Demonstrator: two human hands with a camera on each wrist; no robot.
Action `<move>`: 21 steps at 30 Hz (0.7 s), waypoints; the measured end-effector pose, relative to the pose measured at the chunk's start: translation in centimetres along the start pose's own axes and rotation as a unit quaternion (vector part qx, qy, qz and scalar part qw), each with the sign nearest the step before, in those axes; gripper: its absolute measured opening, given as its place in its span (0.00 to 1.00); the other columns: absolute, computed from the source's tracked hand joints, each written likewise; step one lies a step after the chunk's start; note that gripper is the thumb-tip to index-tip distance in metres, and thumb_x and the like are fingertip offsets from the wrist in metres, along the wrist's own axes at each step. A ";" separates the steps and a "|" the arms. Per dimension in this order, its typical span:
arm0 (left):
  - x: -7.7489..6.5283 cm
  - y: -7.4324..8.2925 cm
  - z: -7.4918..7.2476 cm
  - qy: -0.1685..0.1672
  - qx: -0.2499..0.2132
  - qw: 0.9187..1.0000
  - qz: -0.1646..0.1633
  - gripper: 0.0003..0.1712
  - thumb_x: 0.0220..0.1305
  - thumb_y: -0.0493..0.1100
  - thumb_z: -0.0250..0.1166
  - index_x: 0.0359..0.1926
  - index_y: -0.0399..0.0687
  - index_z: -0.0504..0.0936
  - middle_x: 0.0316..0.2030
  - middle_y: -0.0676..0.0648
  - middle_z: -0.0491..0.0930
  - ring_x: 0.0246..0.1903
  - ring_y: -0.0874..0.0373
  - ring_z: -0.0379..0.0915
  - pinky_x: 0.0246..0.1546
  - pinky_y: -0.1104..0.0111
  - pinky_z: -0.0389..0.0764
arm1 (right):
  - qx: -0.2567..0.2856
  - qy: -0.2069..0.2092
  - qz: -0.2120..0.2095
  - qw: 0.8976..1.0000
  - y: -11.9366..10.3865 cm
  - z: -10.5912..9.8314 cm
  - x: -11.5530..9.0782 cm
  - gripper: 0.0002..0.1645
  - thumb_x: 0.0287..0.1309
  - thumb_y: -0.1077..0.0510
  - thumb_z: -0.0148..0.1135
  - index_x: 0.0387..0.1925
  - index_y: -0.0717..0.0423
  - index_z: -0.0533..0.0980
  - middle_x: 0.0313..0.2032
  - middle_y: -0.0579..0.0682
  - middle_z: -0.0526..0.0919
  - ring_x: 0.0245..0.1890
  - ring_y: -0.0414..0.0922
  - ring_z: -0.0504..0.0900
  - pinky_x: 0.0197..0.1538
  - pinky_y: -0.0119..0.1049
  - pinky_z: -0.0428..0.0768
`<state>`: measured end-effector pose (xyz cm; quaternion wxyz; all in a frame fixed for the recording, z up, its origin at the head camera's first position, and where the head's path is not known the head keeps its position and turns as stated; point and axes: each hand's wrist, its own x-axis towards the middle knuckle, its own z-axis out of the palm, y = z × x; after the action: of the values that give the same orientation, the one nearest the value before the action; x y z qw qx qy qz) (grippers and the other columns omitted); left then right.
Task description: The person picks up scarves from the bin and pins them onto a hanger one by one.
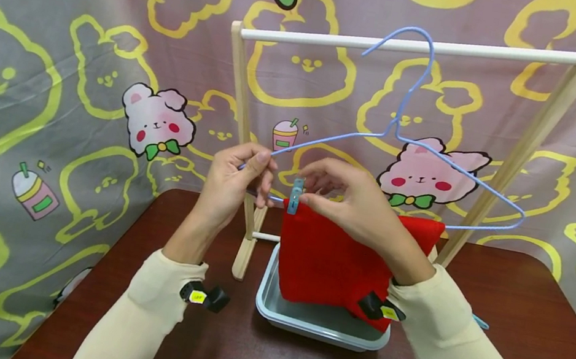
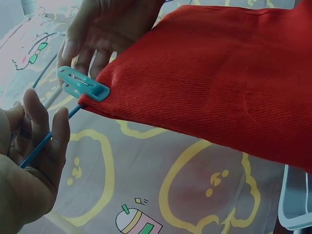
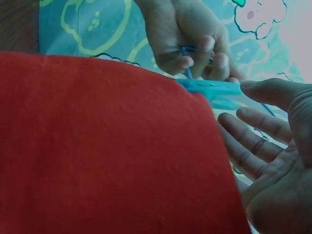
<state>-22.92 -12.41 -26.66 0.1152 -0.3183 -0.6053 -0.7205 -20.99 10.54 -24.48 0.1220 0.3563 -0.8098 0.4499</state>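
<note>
My left hand (image 1: 238, 178) grips the left end of a blue wire hanger (image 1: 402, 106), fingers curled round the wire. A red cloth (image 1: 331, 266) hangs over the hanger's bottom bar. At the cloth's upper left corner a teal clothespin (image 2: 84, 85) is clamped over cloth and wire. My right hand (image 1: 349, 195) is right beside this clothespin, its thumb (image 3: 273, 92) at the handle end and the other fingers spread apart from it. Whether the thumb touches the clothespin I cannot tell. In the head view, the right hand and forearm hide part of the cloth.
Behind the hanger stands a wooden rack with a white top rod (image 1: 486, 53). A light blue-grey basin (image 1: 321, 331) sits under the cloth on the dark brown table (image 1: 208, 341). Past the right sleeve lies a small teal object (image 1: 480, 322). A patterned curtain (image 1: 102, 114) closes off the back.
</note>
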 end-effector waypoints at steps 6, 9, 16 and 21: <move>-0.2 -0.1 -0.2 0.009 0.004 1.000 -0.005 0.14 0.80 0.43 0.58 0.33 0.48 0.83 0.16 0.51 0.77 0.10 0.61 0.73 0.19 0.63 0.86 | -0.037 0.004 -0.025 0.999 -0.2 -1.5 -1.8 0.19 0.59 0.65 0.75 0.52 0.57 0.83 0.44 0.48 0.88 0.43 0.43 0.86 0.52 0.44 0.87; -0.2 -0.1 -0.3 0.009 0.004 1.000 -0.004 0.14 0.80 0.43 0.58 0.33 0.49 0.83 0.17 0.51 0.77 0.10 0.61 0.73 0.19 0.63 0.86 | -0.057 0.018 -0.035 0.998 -0.3 -2.3 -3.1 0.19 0.59 0.65 0.75 0.53 0.55 0.84 0.44 0.46 0.88 0.44 0.41 0.85 0.52 0.37 0.86; -0.2 -0.1 -0.3 0.014 0.004 1.000 -0.006 0.15 0.80 0.41 0.57 0.33 0.50 0.83 0.16 0.51 0.77 0.10 0.61 0.73 0.19 0.63 0.86 | -0.094 0.074 -0.077 0.990 0.5 -4.1 -6.3 0.23 0.51 0.72 0.77 0.49 0.54 0.84 0.39 0.46 0.88 0.37 0.39 0.81 0.44 0.25 0.80; -0.2 0.0 -0.4 0.015 0.002 1.000 -0.004 0.16 0.81 0.38 0.55 0.33 0.48 0.83 0.16 0.51 0.77 0.10 0.61 0.73 0.19 0.63 0.87 | -0.104 0.106 -0.079 0.986 1.5 -5.3 -9.2 0.28 0.43 0.76 0.78 0.48 0.56 0.85 0.39 0.47 0.87 0.37 0.36 0.79 0.34 0.23 0.74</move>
<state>-22.85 -12.82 -26.83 0.1218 -0.3049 -0.6063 -0.7243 -16.06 19.69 -27.20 0.2784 0.3554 -0.8038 0.3875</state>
